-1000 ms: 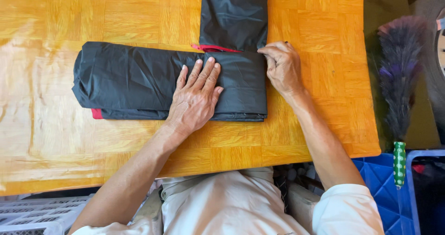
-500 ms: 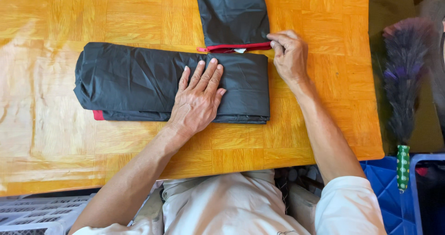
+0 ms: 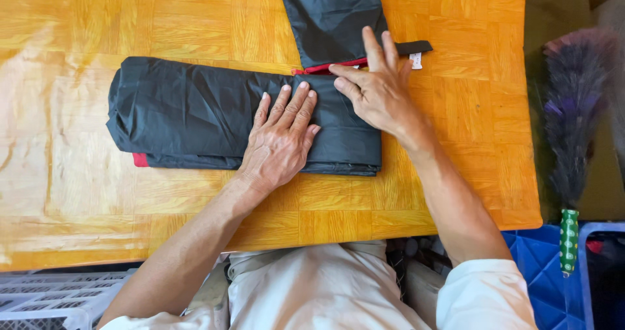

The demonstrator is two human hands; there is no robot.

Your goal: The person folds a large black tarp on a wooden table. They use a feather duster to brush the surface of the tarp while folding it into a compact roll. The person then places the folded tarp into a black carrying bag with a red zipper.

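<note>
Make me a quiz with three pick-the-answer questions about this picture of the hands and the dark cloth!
1. Where does the left hand lie?
A. flat on the folded black garment
B. on the feather duster
C. under the wooden table

2. What colour is the trim at the garment's edge?
A. green
B. red
C. white

3. How is the left hand?
A. in a fist
B. pinching a strap
C. open, fingers spread

Answers: 1 A, the palm presses on the folded cloth. 2 B, a red strip shows beside the right hand. 3 C, all its fingers lie stretched out on the cloth.
</note>
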